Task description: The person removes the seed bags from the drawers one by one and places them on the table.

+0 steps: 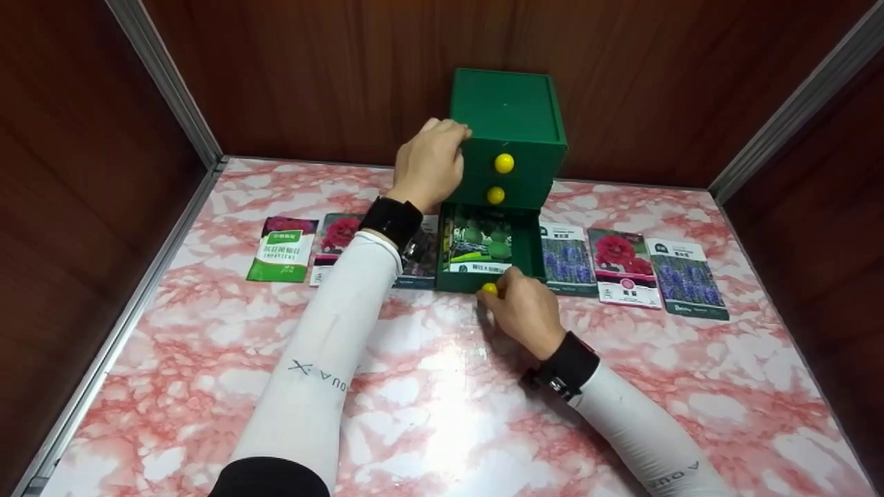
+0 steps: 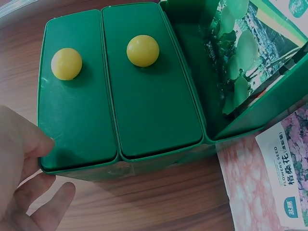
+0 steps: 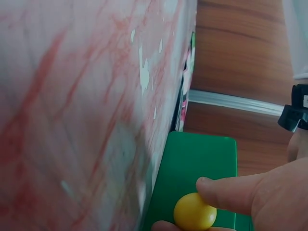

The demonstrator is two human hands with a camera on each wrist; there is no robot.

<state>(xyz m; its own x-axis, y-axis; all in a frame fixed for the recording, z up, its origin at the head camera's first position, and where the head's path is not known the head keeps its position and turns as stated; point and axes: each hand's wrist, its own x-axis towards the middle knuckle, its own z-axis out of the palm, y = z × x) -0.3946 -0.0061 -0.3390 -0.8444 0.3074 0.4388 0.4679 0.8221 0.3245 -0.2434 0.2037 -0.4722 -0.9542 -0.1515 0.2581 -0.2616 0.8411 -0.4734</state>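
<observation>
A green drawer cabinet (image 1: pixel 506 107) stands at the back, with yellow knobs on its drawers. Its two upper drawers are closed; the bottom drawer (image 1: pixel 528 259) is pulled out. Inside that drawer lies a seed packet (image 1: pixel 483 245) with a picture of round green shapes. My left hand (image 1: pixel 429 162) grips the cabinet's upper left front corner; in the left wrist view one fingertip lies at the front face's edge and other fingers are beside the wall. With thumb and fingers, my right hand (image 1: pixel 528 310) pinches the bottom drawer's yellow knob (image 3: pixel 195 211).
Left of the cabinet lie an Impatiens packet (image 1: pixel 282 250), a red-flower packet (image 1: pixel 338 238) and a packet partly behind the left wrist. On the right are two purple-flower packets (image 1: pixel 568 255) with a red-flower packet (image 1: pixel 623 266) between them. Wooden walls (image 1: pixel 345 83) enclose the marbled table (image 1: pixel 242 186).
</observation>
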